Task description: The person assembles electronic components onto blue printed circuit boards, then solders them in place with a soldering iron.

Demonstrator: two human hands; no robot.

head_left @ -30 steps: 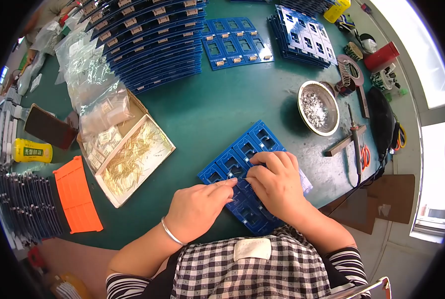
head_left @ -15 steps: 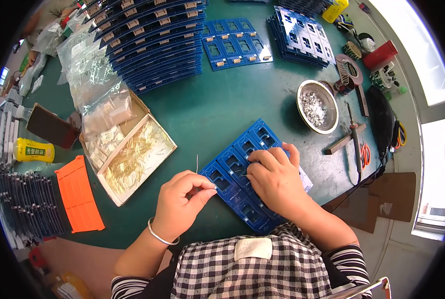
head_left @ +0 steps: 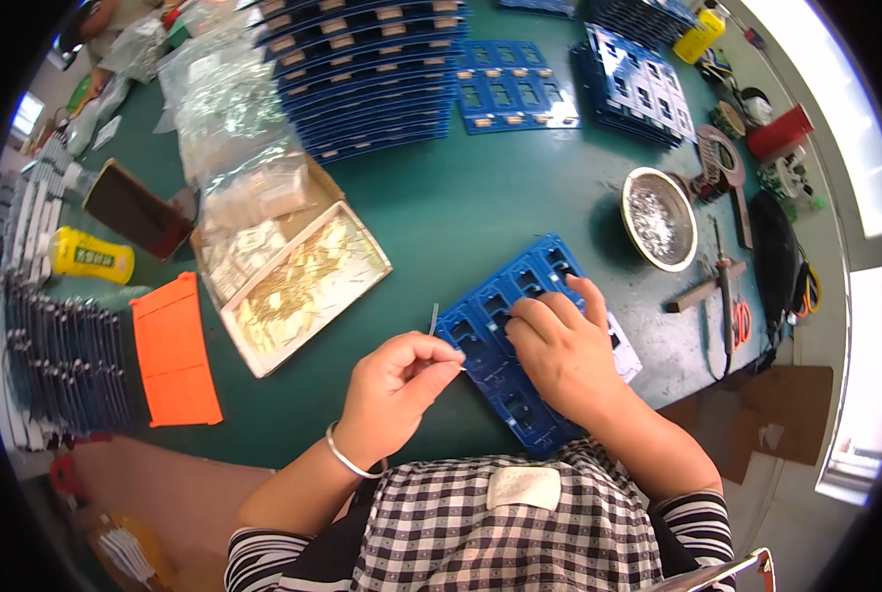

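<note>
In front of me a blue circuit board panel with rectangular cutouts lies at a slant on the green table. My left hand is at the panel's left edge, thumb and forefinger pinched together. A thin, wire-like piece sticks up behind those fingers, and a tiny pale tip shows at the fingertips. Over the panel's right part rests my right hand, fingers curled in toward a cutout. Its fingertips are partly hidden, so whether they hold anything does not show.
A divided cardboard tray of thin gold-coloured pins stands at left, beside an orange plastic piece. Stacked blue boards rise at the back. At right are a metal bowl of silvery bits and a soldering iron.
The whole scene has shifted to the right in the picture as the view turned. Both hands stay at about the same places on the panel, the left still pinching.
</note>
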